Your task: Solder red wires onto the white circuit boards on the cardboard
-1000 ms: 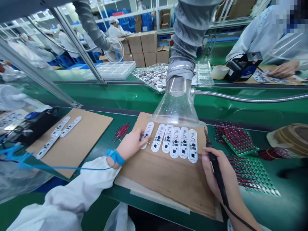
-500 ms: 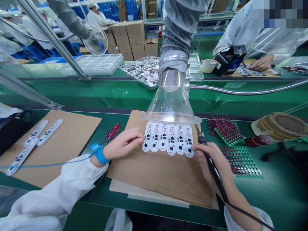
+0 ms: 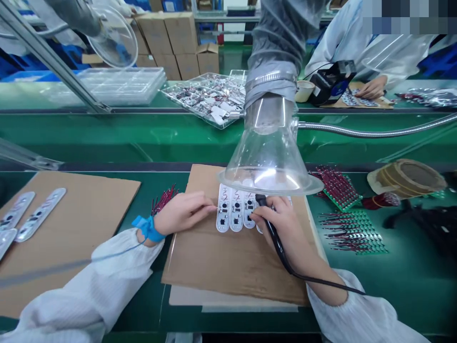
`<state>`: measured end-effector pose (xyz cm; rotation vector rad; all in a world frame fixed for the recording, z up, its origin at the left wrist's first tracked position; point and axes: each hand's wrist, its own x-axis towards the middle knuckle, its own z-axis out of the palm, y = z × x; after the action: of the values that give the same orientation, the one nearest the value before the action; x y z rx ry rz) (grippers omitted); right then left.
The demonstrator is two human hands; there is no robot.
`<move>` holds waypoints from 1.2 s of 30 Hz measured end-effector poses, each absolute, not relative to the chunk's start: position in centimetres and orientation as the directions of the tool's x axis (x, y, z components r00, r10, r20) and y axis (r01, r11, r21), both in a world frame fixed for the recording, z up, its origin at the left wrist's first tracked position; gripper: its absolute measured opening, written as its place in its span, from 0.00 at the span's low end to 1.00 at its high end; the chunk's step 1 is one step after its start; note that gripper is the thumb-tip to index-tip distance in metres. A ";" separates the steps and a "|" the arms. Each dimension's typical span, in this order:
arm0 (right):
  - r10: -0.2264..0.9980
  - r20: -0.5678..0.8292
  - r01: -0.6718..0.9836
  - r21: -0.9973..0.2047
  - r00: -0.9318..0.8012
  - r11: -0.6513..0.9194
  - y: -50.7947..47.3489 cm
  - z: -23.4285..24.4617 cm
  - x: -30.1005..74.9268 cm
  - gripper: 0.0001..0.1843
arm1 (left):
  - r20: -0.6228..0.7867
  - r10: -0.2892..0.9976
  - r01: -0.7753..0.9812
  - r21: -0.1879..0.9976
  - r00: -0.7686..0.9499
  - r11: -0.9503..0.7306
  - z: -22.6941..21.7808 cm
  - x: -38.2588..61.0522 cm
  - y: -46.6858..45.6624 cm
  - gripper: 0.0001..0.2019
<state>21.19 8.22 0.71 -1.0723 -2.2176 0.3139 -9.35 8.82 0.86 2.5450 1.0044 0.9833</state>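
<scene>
Green bench (image 3: 410,290), loaded with sheets, wires and panels.

A brown cardboard sheet (image 3: 232,271) lies at the middle of the bench's near side, on top of a pale paper sheet (image 3: 228,301) that shows along its front edge. A second cardboard sheet (image 3: 82,209) lies flat to the left, apart from the first. A bundle of red wires (image 3: 162,199) rests on the bare green between them (just beside the middle sheet's left edge). To the right lie two green panels bristling with red wires, the near panel (image 3: 352,233) and the far panel (image 3: 335,188). Farther right sits a brown tape roll (image 3: 407,177) (flat on its side).
</scene>
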 end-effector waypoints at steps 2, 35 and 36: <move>0.781 0.466 0.604 -0.499 -0.416 0.621 8.4 0.5 21.7 0.13 | 0.529 0.698 0.547 0.439 0.484 -0.712 -0.2 -10.4 9.2 0.10; 0.900 0.328 0.578 -0.690 -0.288 0.436 7.9 -1.2 25.4 0.08 | 0.431 0.864 0.632 0.600 0.260 -0.490 -1.6 -11.5 9.6 0.03; 0.898 0.327 0.578 -0.687 -0.295 0.441 7.9 -1.1 25.3 0.08 | 0.434 0.862 0.631 0.599 0.263 -0.494 -1.6 -11.5 9.6 0.03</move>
<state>25.34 7.94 -1.14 -1.2358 -1.9979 0.5872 -11.55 9.58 -1.63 2.2333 1.3719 1.0701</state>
